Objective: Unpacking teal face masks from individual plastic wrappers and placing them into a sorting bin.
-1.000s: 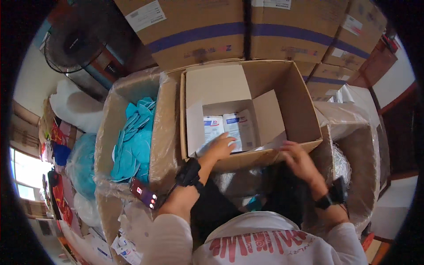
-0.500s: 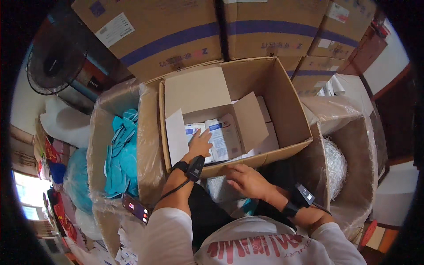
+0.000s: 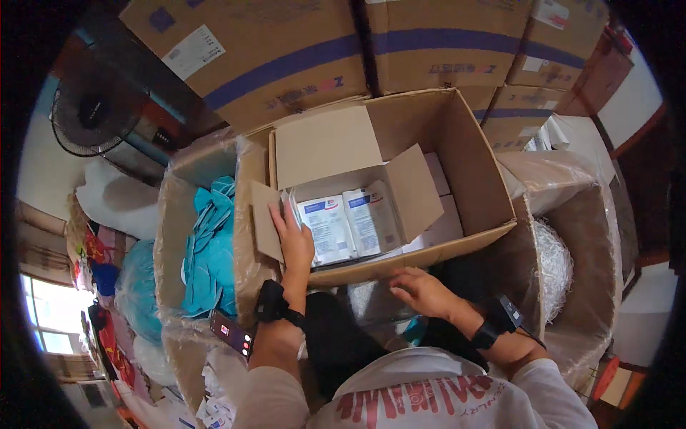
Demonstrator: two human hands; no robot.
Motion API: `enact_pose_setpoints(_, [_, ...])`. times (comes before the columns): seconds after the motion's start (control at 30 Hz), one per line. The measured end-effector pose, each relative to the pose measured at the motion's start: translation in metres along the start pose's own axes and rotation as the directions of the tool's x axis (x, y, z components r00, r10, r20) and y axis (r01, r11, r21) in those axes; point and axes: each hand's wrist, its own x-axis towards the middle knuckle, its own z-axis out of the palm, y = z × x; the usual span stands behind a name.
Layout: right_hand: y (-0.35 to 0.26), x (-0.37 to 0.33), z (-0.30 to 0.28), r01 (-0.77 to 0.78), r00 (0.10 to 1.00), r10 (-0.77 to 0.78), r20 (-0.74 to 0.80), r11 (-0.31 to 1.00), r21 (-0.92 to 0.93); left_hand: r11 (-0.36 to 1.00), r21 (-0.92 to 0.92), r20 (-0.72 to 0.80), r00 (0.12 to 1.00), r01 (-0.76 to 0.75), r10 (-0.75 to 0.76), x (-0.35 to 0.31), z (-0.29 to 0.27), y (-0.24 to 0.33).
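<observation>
A small open box (image 3: 321, 157) with its flaps raised sits inside a large brown carton (image 3: 493, 232) in front of me. Two stacks of flat white packets, a left one (image 3: 325, 229) and a right one (image 3: 375, 222), lie side by side in it. My left hand (image 3: 294, 243) reaches along the small box's left side, fingers stretched out between the left flap (image 3: 264, 207) and the left stack. Its fingertips touch the edge there. My right hand (image 3: 425, 293) hovers near the large carton's front edge, fingers loosely bent and apart, holding nothing.
A plastic-lined carton of teal pieces (image 3: 211, 250) stands at the left, a phone (image 3: 231, 333) at its near corner. Another lined carton (image 3: 589, 236) with white stringy material (image 3: 554, 268) is at the right. Tall stacked cartons (image 3: 436, 43) block the back; a fan (image 3: 93, 114) stands far left.
My left hand has moved left from the packets' tops to the small box's left side, and the left flap has tilted outward. My right hand has barely moved.
</observation>
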Motion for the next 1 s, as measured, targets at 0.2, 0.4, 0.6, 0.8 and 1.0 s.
enact_pose_setpoints(0.2, [-0.003, -0.012, 0.007, 0.097, 0.995, -0.096, 0.038, 0.994, -0.041, 0.983, -0.059, 0.022, 0.985, 0.172, -0.171, -0.006, 0.010, -0.028])
enact_pose_setpoints(0.4, [-0.014, -0.027, 0.007, 0.102, 0.994, -0.101, 0.048, 0.995, -0.009, 0.942, -0.209, 0.021, 0.964, 0.264, -0.265, -0.001, 0.018, -0.043])
enact_pose_setpoints(0.6, [-0.028, -0.046, 0.003, 0.087, 0.995, -0.085, 0.048, 0.995, -0.047, 0.778, -0.367, 0.233, 0.860, 0.510, -0.454, -0.007, 0.027, -0.051])
enact_pose_setpoints(0.8, [-0.028, -0.060, 0.002, 0.016, 0.996, -0.013, 0.086, 0.999, -0.034, 0.979, -0.013, 0.047, 0.979, 0.202, -0.201, -0.014, 0.007, -0.009])
enact_pose_setpoints(1.0, [-0.027, -0.066, 0.005, -0.001, 0.994, 0.007, 0.110, 0.998, -0.061, 0.982, 0.134, 0.014, 0.991, 0.132, -0.135, -0.022, -0.003, -0.004])
